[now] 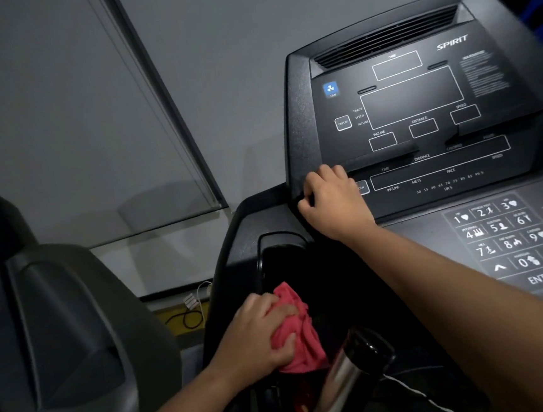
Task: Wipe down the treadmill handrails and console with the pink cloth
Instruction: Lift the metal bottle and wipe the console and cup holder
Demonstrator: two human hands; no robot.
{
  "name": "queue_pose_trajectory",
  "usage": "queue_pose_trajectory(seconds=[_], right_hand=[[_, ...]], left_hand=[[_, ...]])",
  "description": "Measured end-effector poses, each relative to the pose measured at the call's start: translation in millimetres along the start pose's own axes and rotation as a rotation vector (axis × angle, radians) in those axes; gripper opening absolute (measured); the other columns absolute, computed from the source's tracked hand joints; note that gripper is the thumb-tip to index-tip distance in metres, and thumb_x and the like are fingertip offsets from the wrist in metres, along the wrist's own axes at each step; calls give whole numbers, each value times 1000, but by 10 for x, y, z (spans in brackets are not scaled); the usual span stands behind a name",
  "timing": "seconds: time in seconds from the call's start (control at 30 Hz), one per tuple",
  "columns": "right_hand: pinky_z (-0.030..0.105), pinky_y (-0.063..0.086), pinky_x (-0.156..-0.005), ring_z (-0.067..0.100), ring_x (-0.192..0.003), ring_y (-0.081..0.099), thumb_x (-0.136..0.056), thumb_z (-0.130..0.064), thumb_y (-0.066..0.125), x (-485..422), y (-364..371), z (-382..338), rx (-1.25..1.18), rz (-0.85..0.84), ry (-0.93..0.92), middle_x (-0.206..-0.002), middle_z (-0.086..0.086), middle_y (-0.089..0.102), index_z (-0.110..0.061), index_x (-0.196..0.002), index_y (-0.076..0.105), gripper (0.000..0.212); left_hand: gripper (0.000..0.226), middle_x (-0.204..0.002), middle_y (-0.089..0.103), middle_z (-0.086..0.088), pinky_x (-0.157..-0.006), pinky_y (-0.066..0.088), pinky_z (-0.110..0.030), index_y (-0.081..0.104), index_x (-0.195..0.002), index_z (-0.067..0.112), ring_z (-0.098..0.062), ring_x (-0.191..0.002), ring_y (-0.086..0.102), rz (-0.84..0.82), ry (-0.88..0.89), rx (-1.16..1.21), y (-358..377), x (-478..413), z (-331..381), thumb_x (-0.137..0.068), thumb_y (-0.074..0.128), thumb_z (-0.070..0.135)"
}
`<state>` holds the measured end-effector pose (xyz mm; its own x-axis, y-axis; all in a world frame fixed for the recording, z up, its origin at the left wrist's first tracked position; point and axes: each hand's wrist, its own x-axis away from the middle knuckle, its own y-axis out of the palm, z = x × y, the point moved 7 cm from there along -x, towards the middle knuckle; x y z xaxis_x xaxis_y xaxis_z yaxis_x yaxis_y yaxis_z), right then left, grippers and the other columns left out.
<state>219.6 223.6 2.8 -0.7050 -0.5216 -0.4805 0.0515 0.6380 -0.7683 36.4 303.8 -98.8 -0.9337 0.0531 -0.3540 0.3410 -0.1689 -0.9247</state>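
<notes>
The crumpled pink cloth [302, 331] is bunched in the left hand [258, 332]. Its fingers [284, 313] are curled over the fabric and press it against the near rim of a glossy black moulded storage pocket [281, 257] on the left wing of the black treadmill console [418, 101]. A loose fold of the cloth sticks out past the fingertips, toward the pocket.

Just below the cloth stands a brushed-steel bottle with a black cap [350, 366], tilted in the frame. I cannot tell whether the two touch.

The right hand [332, 200] reaches across to the left border of the display housing. Its fingers [311, 182] are hooked round that edge and appear to be bracing there. It carries no cloth.

To the right lies the grey numbered keypad panel [509, 234]. On the far left is a neighbouring grey machine housing [59, 306], and between the two a dark coiled cable [188, 318] lies on the floor.

The step in hand looks like wiping the console's left side, at the pocket rim. The display face and keypad are probably yet to be wiped. No handrail shows plainly.

The next move calls for sweeping the cloth around or into the pocket, then up onto the display. The cloth would cover more if it were spread flatter. The bottle is close, so the stroke should steer clear of it, and pressure over the buttons should stay light.
</notes>
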Motion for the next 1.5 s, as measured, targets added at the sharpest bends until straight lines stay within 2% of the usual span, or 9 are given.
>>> queue_pose_trajectory(seconds=[0.13,0.37,0.5,0.67,0.83,1.0,1.1,1.33,1.5], right_hand=[[35,31,-85,25,-105,38,-88,-27,50,5,9,9,-1,-20,11,-106,6,48,-13,-94,54,16],[34,31,-91,24,-108,38,-87,-22,53,15,0,47,-121,-48,11,-107,5,49,-12,-98,61,17],[29,32,-96,26,-108,42,-84,-6,52,192,-37,104,-211,-137,-116,-111,8,52,-8,-107,63,25],[42,44,-93,29,-111,51,-86,-11,50,454,-157,338,-92,-179,-241,-121,3,52,-12,-118,59,33],[39,45,-86,27,-107,50,-90,-19,46,497,-241,514,-55,-225,-178,-115,3,54,-19,-124,54,35],[32,43,-74,27,-97,57,-86,-17,46,446,-323,704,-77,-209,2,-101,5,65,-18,-99,62,21],[31,42,-69,28,-92,57,-85,-21,47,423,-291,691,-21,-192,36,-95,6,65,-18,-92,63,18],[29,34,-64,25,-88,56,-86,-22,48,455,-323,671,-26,-150,16,-89,3,62,-16,-87,62,16],[30,33,-65,26,-88,54,-86,-21,47,460,-340,639,-8,-144,3,-87,3,62,-14,-86,61,16]], left_hand=[[32,-94,51,9,-73,41,-27,59,-104,29,-8,-85,41,99,-201,14,-79,103,-279,-77,51,43],[65,-97,43,8,-79,30,-27,63,-115,23,-9,-95,33,227,-689,56,-206,189,-526,-69,31,57],[42,-97,40,4,-81,30,-28,63,-117,20,-13,-97,34,274,-823,24,-243,249,-542,-83,52,42],[33,-100,42,2,-88,36,-33,61,-120,22,-20,-106,38,277,-899,34,-263,270,-552,-87,59,29],[35,-101,40,3,-88,32,-31,59,-122,22,-22,-106,39,276,-929,0,-289,267,-535,-89,57,29],[37,-109,45,-3,-93,34,-37,63,-118,22,-25,-108,39,247,-936,-32,-264,268,-490,-84,55,35],[58,-120,47,-5,-97,33,-43,68,-111,26,-29,-113,37,246,-890,-24,-223,267,-401,-67,38,50],[54,-107,45,17,-95,29,-34,68,-98,33,-14,-108,33,-107,-620,33,-103,43,-95,-68,29,54],[37,-122,47,1,-97,24,-40,61,-120,34,-24,-117,29,-712,-502,-230,101,-396,-5,-94,39,47]])
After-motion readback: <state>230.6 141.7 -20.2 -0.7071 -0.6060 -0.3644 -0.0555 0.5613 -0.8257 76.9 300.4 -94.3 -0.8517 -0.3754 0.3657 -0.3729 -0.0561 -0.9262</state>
